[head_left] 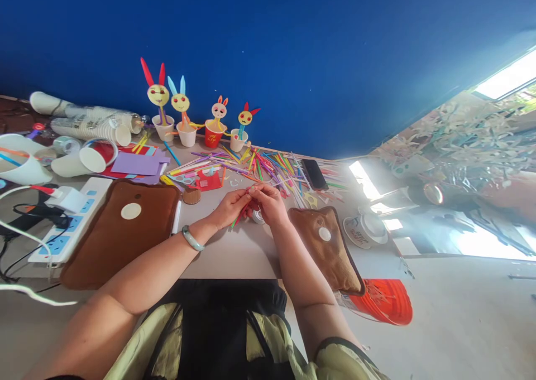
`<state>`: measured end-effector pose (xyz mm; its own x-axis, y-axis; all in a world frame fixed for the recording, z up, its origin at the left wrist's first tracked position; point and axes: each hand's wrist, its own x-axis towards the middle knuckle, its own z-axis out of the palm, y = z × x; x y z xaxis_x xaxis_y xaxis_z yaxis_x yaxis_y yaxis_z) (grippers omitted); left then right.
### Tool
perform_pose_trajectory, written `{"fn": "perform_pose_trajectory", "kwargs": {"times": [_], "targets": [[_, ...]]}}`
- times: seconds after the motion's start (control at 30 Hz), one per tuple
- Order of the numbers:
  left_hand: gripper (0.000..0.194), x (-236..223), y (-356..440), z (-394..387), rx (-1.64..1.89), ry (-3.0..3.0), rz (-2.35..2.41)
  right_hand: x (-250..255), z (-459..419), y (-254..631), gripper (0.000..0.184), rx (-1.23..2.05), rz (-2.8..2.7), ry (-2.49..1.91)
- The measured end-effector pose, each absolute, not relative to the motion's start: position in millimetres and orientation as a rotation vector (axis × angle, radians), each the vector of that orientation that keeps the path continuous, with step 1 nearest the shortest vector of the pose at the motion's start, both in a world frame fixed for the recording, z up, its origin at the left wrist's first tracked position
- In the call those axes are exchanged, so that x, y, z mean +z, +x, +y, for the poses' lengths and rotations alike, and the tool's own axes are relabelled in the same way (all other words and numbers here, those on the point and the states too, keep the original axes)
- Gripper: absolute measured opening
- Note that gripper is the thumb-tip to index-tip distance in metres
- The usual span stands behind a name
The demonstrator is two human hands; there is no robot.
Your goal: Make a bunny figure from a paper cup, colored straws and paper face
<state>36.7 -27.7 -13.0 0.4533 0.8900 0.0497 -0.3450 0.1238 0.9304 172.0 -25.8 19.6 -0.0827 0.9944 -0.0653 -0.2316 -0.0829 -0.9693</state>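
A craft workspace: beyond the left hand (pixel 231 206) and right hand (pixel 270 202) lie scattered thin multicoloured sticks (pixel 266 167); farther back stand four long-eared figures (pixel 180 102) in white and red paper cups (pixel 213 136); purple paper sheets (pixel 136 164) lie left of the grip.

From the head, our single camera looks forward and down over the near edge of the counter (pixel 234 264); we see the hands (pixel 230 207) fairly near, a wall (pixel 268 62) behind the far edge, floor (pixel 469 313) past the right.

Sticks (pixel 239 218) — partly behind fingers (pixel 265 191)
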Motion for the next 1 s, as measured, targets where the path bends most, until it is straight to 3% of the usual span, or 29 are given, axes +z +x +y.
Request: {"fn": "perform_pose_trajectory", "kwargs": {"times": [0.83,1.0], "targets": [[0.050,-6.2,30.7,-25.6,0.971,1.022,0.621,22.0,-28.6,164.5,0.041,1.460,-1.033,-1.076],[0.047,-0.7,29.9,-24.4,0.989,0.948,0.659,40.5,-28.3,179.7,0.032,1.132,-1.132,-1.185]]}}
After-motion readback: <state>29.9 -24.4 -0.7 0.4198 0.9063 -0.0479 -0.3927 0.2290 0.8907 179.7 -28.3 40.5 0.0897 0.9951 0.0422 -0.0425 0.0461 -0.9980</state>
